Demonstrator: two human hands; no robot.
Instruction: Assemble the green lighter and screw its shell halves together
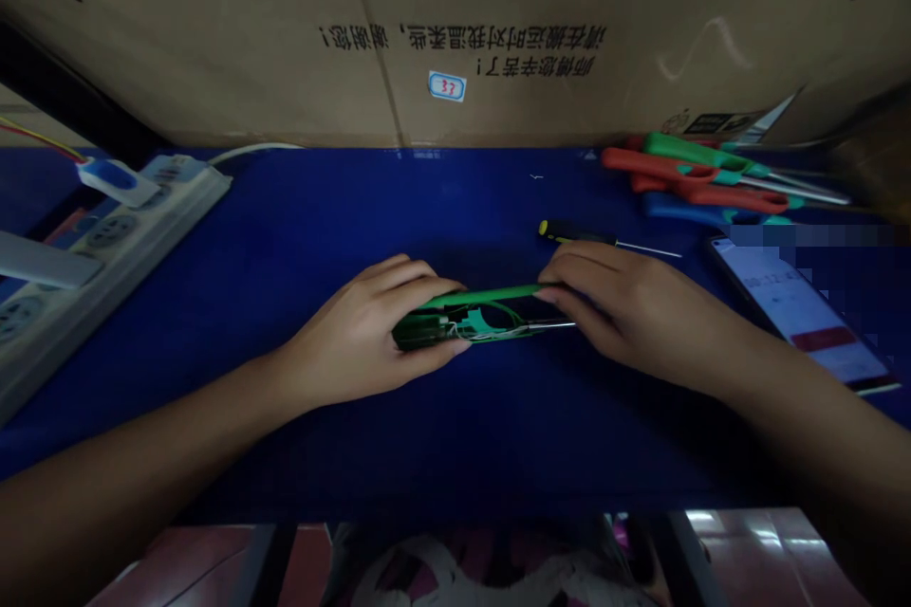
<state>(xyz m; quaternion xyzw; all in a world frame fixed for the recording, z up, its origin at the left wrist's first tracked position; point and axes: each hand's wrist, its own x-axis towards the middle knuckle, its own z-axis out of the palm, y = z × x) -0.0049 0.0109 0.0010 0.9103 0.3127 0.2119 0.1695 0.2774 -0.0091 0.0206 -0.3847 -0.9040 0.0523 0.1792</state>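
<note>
A long green tool (484,308) with an opened casing, thin wires and a metal tip lies across the middle of the blue mat (470,417). My left hand (370,332) wraps its fingers round the tool's left end. My right hand (626,308) pinches the green casing at the right end, near the bare metal tip. A small black screwdriver (590,235) with a yellow cap lies on the mat just behind my right hand.
A white power strip (92,247) with a plug in it lies at the left. Several red, green and blue tools (704,175) lie at the back right. A lit phone (804,313) rests at the right. A cardboard box (455,38) walls the back.
</note>
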